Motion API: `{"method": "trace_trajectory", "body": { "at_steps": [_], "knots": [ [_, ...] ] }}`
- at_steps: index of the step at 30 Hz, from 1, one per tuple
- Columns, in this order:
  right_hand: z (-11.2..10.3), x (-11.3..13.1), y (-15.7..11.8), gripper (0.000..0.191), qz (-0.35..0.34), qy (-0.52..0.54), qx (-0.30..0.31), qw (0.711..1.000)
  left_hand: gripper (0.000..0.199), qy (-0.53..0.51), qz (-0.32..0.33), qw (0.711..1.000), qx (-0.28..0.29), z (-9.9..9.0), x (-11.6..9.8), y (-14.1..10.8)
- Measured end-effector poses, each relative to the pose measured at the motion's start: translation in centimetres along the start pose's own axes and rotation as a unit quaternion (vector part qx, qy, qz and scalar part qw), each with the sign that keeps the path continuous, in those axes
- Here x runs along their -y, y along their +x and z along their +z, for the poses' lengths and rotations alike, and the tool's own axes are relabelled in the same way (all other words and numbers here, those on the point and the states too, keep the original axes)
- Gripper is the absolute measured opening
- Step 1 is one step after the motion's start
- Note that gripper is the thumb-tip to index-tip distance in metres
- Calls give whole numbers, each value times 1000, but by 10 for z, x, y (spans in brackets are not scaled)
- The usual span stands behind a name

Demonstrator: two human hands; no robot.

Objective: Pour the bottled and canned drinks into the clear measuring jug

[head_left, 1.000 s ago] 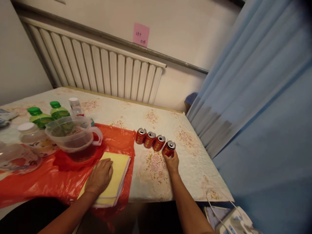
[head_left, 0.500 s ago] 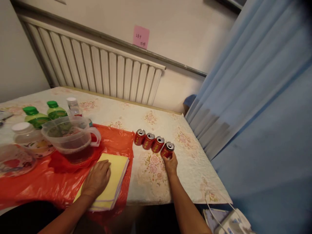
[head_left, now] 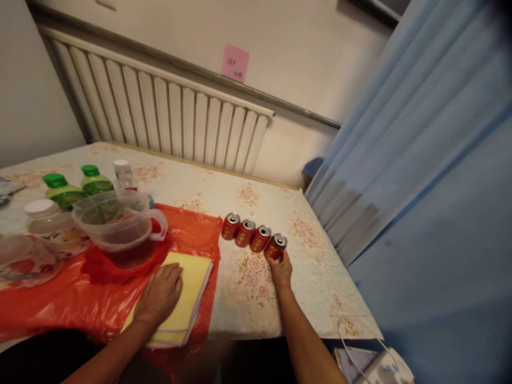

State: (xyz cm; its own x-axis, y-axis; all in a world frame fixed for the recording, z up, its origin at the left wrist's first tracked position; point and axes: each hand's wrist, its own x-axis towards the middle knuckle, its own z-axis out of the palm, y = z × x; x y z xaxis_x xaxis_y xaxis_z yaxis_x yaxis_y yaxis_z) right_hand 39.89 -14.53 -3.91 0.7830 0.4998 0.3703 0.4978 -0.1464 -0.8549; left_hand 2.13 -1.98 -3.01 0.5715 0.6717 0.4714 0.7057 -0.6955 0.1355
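Several small red drink cans point(head_left: 246, 233) with silver tops stand upright in a slanting row on the flowered tablecloth. At the near right end of that row, my right hand point(head_left: 282, 271) is closed around the lower part of the last can point(head_left: 276, 244). Its fingers are partly hidden behind the can. My left hand point(head_left: 160, 293) lies flat on a folded yellow cloth point(head_left: 192, 282) with a purple edge, holding nothing. Under the cloth spreads a red plastic sheet point(head_left: 190, 229).
A clear plastic jug point(head_left: 112, 226) with a handle stands on the sheet, left of the cloth. Beside it are clear jars point(head_left: 56, 229) and green-capped bottles point(head_left: 62, 192). A blue curtain point(head_left: 400, 176) hangs along the right, a radiator point(head_left: 160, 106) runs behind, and a white power strip point(head_left: 386, 368) sits low right.
The view has shifted very slightly. Both hands, the cans and the cloth keep their places, with my right hand still on the end can.
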Motion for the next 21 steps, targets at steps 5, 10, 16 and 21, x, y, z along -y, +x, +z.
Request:
{"method": "trace_trajectory", "body": {
  "at_steps": [5,10,16,21],
  "knots": [
    [0,0,0,51,1,-2,-1,1000,28,-2,-1,1000,0,1,1,-1],
    [0,2,1,49,-1,-1,4,1000,28,-6,1,1000,0,1,1,-1],
    [0,2,1,51,-2,-6,4,1000,29,-2,-3,1000,5,1,1,-1],
    [0,1,1,45,-2,-15,3,1000,29,-5,-4,1000,8,2,1,-1]
  ]
}}
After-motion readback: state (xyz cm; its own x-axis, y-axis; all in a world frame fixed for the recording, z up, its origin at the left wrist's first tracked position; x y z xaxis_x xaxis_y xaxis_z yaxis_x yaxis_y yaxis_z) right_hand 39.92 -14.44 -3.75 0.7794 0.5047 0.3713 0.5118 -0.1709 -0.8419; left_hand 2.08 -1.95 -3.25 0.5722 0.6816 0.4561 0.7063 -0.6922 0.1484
